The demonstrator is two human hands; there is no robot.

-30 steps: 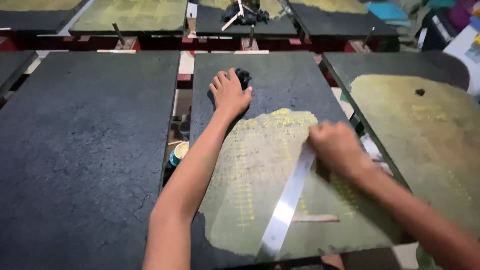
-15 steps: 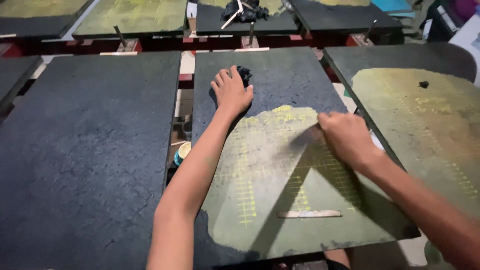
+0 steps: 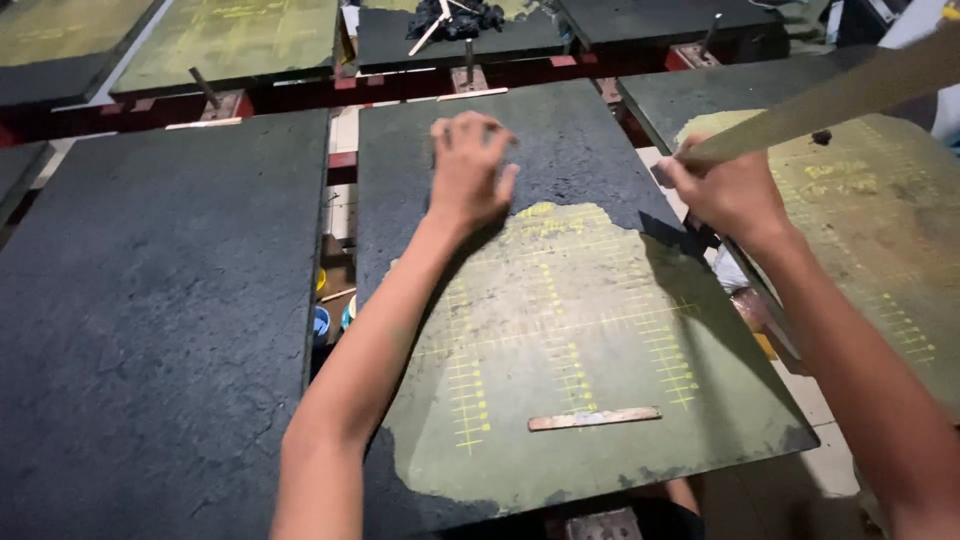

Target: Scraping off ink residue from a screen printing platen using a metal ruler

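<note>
My left hand (image 3: 470, 170) presses down on the far part of a dark printing board (image 3: 580, 150), apparently over a dark cloth that is hidden beneath the palm. The near part of that board is scraped to an olive surface with yellow grid marks (image 3: 570, 330). My right hand (image 3: 728, 190) grips one end of a long flat metal scraper (image 3: 840, 100), lifted off the board and pointing up to the right. A small flat wooden strip (image 3: 594, 418) lies near the board's front edge.
A large dark board (image 3: 150, 330) lies to the left, an olive one (image 3: 880, 220) to the right. Small paint pots (image 3: 322, 322) sit in the gap between boards. More boards and a black pile with sticks (image 3: 455, 15) stand behind.
My right hand has raised the scraper off the olive area and swung it up toward the right. The view shifted closer; my left hand stayed at the board's far part.
</note>
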